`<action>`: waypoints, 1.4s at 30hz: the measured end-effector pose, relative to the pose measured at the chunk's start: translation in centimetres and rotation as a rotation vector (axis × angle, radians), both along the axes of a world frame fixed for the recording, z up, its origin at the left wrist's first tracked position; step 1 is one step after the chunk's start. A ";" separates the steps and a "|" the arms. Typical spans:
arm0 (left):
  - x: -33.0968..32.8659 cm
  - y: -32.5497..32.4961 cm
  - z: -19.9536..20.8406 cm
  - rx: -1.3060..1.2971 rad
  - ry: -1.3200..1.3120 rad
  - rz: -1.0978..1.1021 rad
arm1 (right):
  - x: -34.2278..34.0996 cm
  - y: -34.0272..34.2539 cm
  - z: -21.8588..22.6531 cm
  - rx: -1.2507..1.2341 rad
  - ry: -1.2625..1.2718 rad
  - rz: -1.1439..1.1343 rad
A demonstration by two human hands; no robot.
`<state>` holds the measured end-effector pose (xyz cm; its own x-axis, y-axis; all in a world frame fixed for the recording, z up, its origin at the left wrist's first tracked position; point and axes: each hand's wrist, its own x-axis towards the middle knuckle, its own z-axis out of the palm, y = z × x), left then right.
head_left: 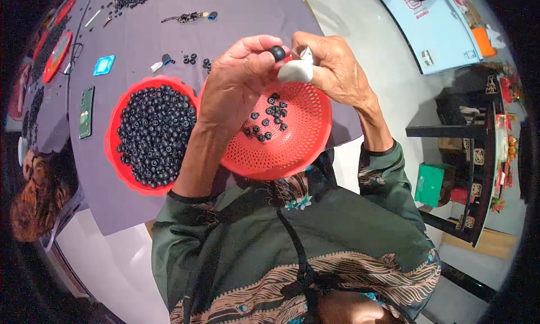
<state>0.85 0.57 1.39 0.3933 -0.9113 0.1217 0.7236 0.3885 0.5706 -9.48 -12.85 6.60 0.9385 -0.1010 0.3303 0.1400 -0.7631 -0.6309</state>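
Observation:
Between the thumb and fingers of my left hand (239, 71) is a small, shiny, round black bead-like piece (277, 53). Close beside it my right hand (334, 68) is closed, with a smooth white thing (296, 71) at its thumb and a crumpled silvery-white bit above. Whether the white thing is a tool or a wrapping on the thumb, I cannot tell. Both hands are above a red perforated basket (306, 130), where several black ringed pieces (277, 110) lie. Left of my wrist stands a scalloped red bowl (114, 158) full of similar black pieces (154, 136).
A purple-grey cloth covers the table (135, 46). On it lie a green phone (86, 112), a blue packet (104, 65), a dark slender item (188, 17) and loose black pieces (190, 59). At right are a black shelf (450, 131) and a light-blue panel (430, 29).

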 end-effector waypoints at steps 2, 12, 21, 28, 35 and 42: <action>0.1 -0.1 0.0 0.001 -0.014 -0.008 | 0.2 0.1 0.3 -0.035 0.026 -0.018; 0.3 0.0 0.4 0.061 -0.148 0.064 | 1.1 0.4 0.8 -0.152 0.043 -0.080; 0.6 0.0 0.2 0.083 -0.144 0.089 | 1.9 0.3 0.7 -0.200 0.061 -0.064; 0.7 0.0 0.5 0.095 -0.112 0.059 | 2.1 0.2 0.7 -0.240 0.074 -0.055; 0.7 0.0 0.6 0.113 -0.090 0.054 | 2.1 0.0 0.3 -0.207 0.068 -0.032; 0.8 0.1 0.7 0.169 -0.075 0.065 | 2.3 -0.1 -0.1 -0.248 0.040 -0.019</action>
<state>1.68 0.65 2.11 0.4473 -0.8944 -0.0002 0.6532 0.3265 0.6832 -7.16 -12.92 6.52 0.9499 -0.0395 0.3099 0.1026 -0.8974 -0.4290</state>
